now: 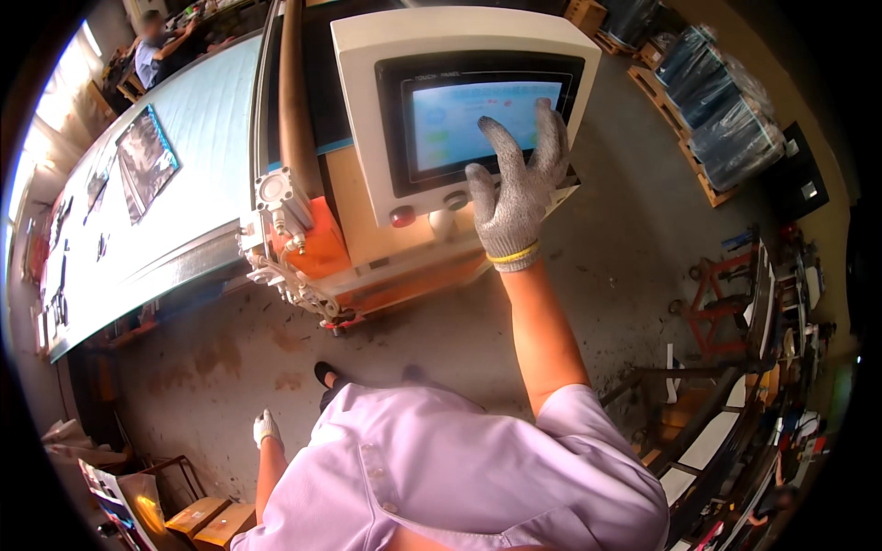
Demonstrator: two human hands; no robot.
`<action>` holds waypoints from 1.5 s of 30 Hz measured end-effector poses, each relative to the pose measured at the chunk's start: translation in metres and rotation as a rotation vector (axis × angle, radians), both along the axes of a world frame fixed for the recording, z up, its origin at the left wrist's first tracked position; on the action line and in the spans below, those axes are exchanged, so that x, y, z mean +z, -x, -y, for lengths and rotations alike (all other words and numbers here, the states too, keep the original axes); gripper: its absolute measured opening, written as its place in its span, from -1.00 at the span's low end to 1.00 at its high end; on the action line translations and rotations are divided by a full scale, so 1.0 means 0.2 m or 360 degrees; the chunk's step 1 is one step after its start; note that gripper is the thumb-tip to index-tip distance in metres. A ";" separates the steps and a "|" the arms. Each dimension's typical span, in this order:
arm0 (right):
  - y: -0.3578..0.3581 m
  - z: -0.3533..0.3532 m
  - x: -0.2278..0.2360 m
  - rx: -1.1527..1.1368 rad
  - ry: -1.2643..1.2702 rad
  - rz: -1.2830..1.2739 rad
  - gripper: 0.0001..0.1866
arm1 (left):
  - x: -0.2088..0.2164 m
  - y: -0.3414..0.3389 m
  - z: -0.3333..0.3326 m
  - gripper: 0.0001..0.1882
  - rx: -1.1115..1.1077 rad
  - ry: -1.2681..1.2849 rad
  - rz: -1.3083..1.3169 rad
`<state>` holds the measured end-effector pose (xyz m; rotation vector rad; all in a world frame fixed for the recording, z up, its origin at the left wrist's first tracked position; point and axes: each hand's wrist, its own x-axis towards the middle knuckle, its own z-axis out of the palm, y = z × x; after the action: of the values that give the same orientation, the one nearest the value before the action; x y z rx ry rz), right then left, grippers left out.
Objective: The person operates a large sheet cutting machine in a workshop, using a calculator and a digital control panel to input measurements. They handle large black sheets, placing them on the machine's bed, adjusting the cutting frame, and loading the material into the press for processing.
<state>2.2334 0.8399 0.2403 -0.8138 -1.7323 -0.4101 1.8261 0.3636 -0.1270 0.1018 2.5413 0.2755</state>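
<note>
My right hand [521, 184], in a grey knit glove with a yellow cuff edge, is raised in front of a touch screen [450, 119]. Its fingers are spread and it holds nothing; the index fingertip is at the screen, though I cannot tell if it touches. The screen sits in a cream control box [358, 83], lit blue and white. Below it are a red push button [402, 217] and a dark knob [457, 199]. Low at my side hangs my left hand [265, 428], also gloved, small in view, its fingers too indistinct to read.
A long pale work table [211, 110] with dark plastic sheets [147, 161] lies to the left. Pneumatic fittings [280, 207] stick out at the machine's corner. Wrapped stacks on pallets [726, 119] stand far right, a red metal frame [717, 303] nearer. Another person [152, 55] sits far left.
</note>
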 end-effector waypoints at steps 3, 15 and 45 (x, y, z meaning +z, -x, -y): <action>-0.01 -0.01 0.00 0.0075 0.0018 -0.0027 -0.54 | 0.00 -0.03 -0.11 -0.50 0.0123 -0.0279 0.0025; -0.16 0.02 -0.08 0.0080 0.0189 -0.0231 -0.55 | 0.11 -0.21 -0.13 -0.44 -0.0051 0.0134 0.0196; -0.15 -0.01 -0.07 0.0132 0.0285 -0.0286 -0.51 | -0.08 -0.21 0.02 -0.43 -0.0024 -0.0079 0.0209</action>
<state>2.2628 0.8411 0.2266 -0.8757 -1.6436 -0.1227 1.8682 0.3605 -0.1437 0.1179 2.4033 0.3285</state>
